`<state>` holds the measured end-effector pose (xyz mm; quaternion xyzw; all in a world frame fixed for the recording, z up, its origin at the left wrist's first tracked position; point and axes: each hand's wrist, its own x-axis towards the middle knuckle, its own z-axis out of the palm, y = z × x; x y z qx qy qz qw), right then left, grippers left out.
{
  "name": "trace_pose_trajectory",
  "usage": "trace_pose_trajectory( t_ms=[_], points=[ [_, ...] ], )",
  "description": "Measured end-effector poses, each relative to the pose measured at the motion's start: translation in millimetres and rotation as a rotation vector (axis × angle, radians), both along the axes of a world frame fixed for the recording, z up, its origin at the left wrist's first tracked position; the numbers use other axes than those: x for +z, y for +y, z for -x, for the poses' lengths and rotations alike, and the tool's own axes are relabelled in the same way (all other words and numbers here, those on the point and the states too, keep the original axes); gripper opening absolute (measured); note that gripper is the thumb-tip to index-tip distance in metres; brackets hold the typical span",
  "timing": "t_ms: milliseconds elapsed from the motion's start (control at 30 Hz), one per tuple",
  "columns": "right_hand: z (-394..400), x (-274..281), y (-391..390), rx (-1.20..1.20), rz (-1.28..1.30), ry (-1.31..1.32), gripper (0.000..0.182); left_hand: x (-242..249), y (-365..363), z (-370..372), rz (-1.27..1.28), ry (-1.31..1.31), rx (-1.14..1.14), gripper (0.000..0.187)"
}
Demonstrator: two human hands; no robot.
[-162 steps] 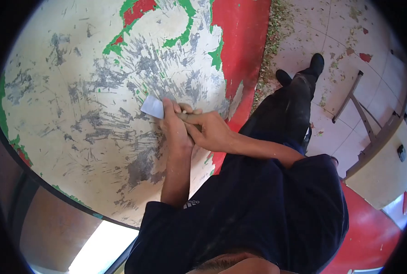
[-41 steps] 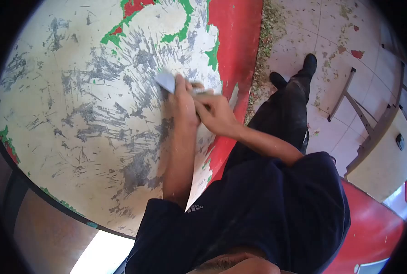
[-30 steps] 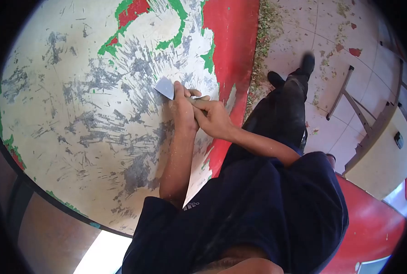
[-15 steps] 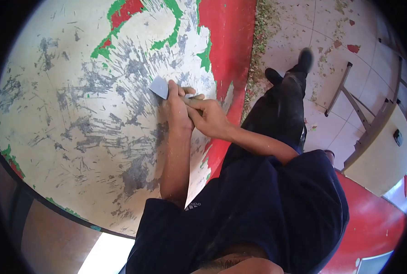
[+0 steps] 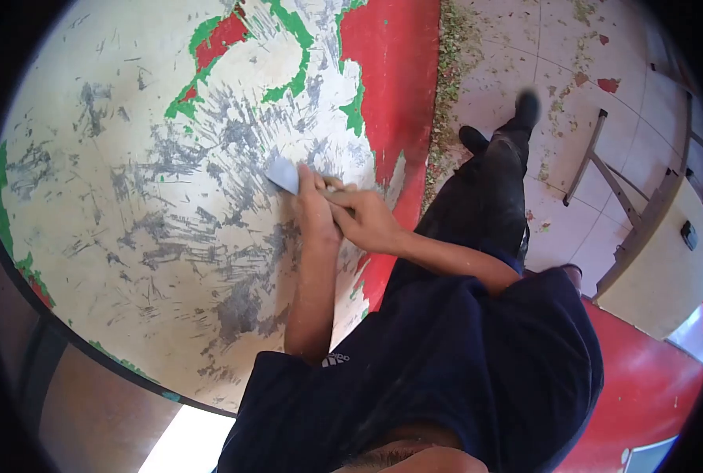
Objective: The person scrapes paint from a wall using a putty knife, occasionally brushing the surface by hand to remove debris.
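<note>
Both my hands are on a paint scraper (image 5: 283, 174) with a flat, pale metal blade. My left hand (image 5: 317, 211) is closed around it close to the blade, one finger stretched toward the metal. Behind it, my right hand (image 5: 369, 218) has its fingers wrapped round the handle, most of which is hidden. The blade is at a large scraped surface (image 5: 162, 260), whitish with grey scuffs and streaks; whether its edge touches cannot be told. Patches of green paint (image 5: 298, 79) and red paint (image 5: 387, 87) remain on this surface.
Paint flakes (image 5: 455, 71) lie along the surface's base and over the tiled floor (image 5: 556, 150). At the right is a pale panel (image 5: 659, 260) with metal legs (image 5: 588, 158). My legs and dark shoes (image 5: 527, 106) are between it and the scraped surface.
Both hands and the scraper have shifted a little toward my body and slightly right across the surface. The grip looks the same. The view has also moved slightly.
</note>
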<state>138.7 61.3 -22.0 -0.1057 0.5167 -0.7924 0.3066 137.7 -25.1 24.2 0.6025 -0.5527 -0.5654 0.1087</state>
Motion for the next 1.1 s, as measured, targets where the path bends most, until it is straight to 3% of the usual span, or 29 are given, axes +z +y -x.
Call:
trace_pose_trajectory(
  t_ms=[67,100,233,333,433,533,633,1100],
  points=[
    [27.5,4.7,-1.7,0.266,-0.071,-0.104,0.017,22.3,3.4,38.6,0.036,-0.024,-0.069,0.034],
    [34.6,8.7,-6.6,0.195,0.055,-0.244,0.015,28.3,3.7,49.9,-0.001,0.001,-0.074,0.035],
    [23.2,9.5,9.7,0.063,0.020,-0.040,0.025,13.1,7.0,22.1,-0.069,-0.020,0.009,0.039],
    [36.4,3.7,8.1,0.247,-0.047,-0.105,0.033,9.6,0.6,33.8,-0.011,-0.048,-0.053,0.038],
    [44.7,13.0,-1.6,0.131,-0.005,-0.208,0.033,19.4,-1.3,56.2,-0.028,-0.004,-0.070,0.037],
    [49.7,19.0,1.4,0.063,-0.017,-0.129,0.034,22.2,1.3,58.6,-0.082,0.046,-0.053,0.036],
    [71.0,21.5,3.6,0.153,-0.097,-0.053,0.034,22.6,-0.2,71.1,-0.067,0.052,-0.050,0.036],
    [86.4,18.0,-6.5,0.127,-0.037,-0.070,0.034,18.4,-8.7,89.1,0.053,0.067,-0.090,0.039]
  ],
)
